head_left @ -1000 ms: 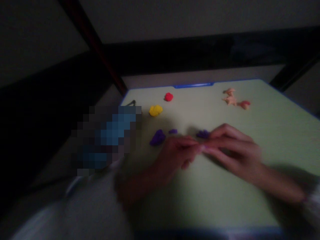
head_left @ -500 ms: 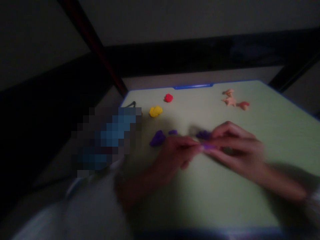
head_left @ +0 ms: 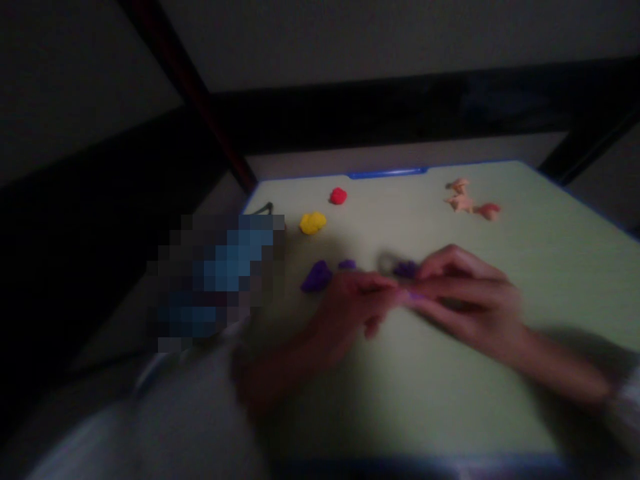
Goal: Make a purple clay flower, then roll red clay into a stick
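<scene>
A small piece of purple modelling clay (head_left: 414, 296) is pinched between the fingertips of both hands, over the table. My left hand (head_left: 353, 303) grips its left end; my right hand (head_left: 470, 293) has its thumb and fingers closed on the other side. Fingers cover most of the piece, so its shape is unclear. Just behind the fingertips lies another purple clay piece (head_left: 406, 269), partly hidden by the right hand. Beyond the left hand are a larger purple lump (head_left: 317, 277) and a small purple bit (head_left: 347, 265).
On the pale table (head_left: 425, 400) sit a yellow clay lump (head_left: 313, 223) and a red one (head_left: 339, 195) toward the back. Peach-coloured clay shapes (head_left: 460, 203), one with a red top, lie at the back right. A pixelated blue area (head_left: 230, 267) covers the left edge.
Both hands stay pinched together. The fingertips have closed further over the purple piece, so less of it shows. The clay on the table has stayed in place.
</scene>
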